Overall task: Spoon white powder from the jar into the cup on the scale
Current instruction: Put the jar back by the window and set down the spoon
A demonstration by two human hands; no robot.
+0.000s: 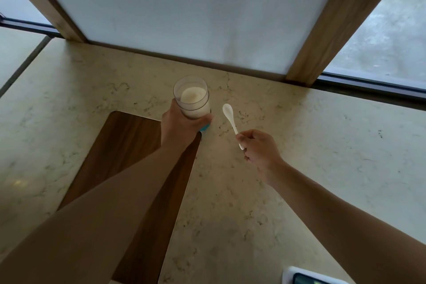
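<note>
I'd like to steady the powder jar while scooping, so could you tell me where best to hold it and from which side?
Grip the jar around its lower wall from the left, as the left hand does now. It stands upright with an open top, so a low side wrap leaves the mouth free for the spoon held in the right hand.
</note>
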